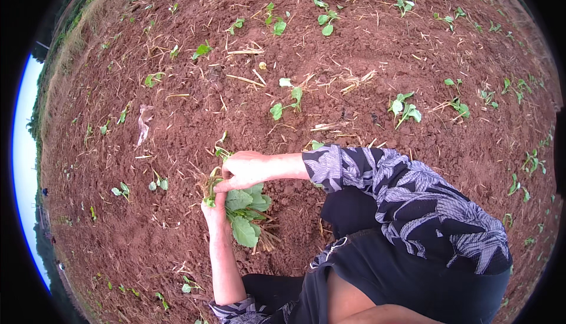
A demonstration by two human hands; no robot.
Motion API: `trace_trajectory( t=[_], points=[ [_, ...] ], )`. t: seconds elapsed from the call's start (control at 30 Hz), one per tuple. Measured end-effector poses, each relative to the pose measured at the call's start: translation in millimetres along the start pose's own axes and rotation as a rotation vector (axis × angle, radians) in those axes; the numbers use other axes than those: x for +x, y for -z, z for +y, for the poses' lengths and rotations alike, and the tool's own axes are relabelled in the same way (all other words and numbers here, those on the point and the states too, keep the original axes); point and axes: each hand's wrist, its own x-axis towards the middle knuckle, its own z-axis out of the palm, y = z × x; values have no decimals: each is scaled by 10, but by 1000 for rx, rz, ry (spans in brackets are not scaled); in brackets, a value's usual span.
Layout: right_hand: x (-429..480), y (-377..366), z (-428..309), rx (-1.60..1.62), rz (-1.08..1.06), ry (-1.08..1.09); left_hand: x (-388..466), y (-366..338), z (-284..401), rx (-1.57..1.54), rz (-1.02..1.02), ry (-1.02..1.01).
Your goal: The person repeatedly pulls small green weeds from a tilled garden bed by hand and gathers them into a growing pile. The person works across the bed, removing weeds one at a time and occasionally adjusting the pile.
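Observation:
My left hand [215, 209] grips a bunch of leafy green seedlings [244, 222]. Their broad leaves hang over the soil to the hand's right, and the stem and root ends stick out by the fingers. Meeting it from above, my right hand [243, 168] has its thumb and curled fingers closed at the stem ends [211, 188] of this bunch. Its fingertips are partly hidden. A small seedling [222, 148] shows just past the right knuckles; whether it is rooted or held cannot be made out.
Reddish-brown tilled soil [194, 111] surrounds me, scattered with dry straw [245, 81]. Small seedlings stand around, such as a three-leaved plant [289, 103] and a larger plant [405, 109]. A crumpled pale scrap [144, 123] lies on the ground. Dry grass [88, 27] borders the field.

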Motion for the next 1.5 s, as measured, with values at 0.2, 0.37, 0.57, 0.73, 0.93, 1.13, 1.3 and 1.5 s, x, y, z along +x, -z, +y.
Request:
trace_trajectory(
  t=[0.2, 0.37, 0.57, 0.73, 0.93, 1.13, 1.3, 1.5],
  points=[
    [15, -447, -65, 308, 205, -54, -33, 247, -238, 636, 18, -319],
    [256, -598, -136, 514, 170, -41, -253, 356, 251, 207, -154, 10],
    [429, -720, -442, 665, 36, -106, -318, 722, 282, -499, -105, 285],
    [460, -871, -626, 589, 18, -45, -286, 994, 172, -607, -144, 235],
    [384, -938, -828, 510, 72, 115, -320, 1099, 316, -674, -40, 223],
    [418, -1070, -891, 188, 250, 545, -270, 1387, 376, -687, -135, 202],
    [440, -1186, -956, 180, 156, 583, -377, 1638, 433, -630, -326, 181],
    [555, -1340, -1070, 330, 84, 497, -357, 1868, 254, -704, -373, 163]
  ],
)
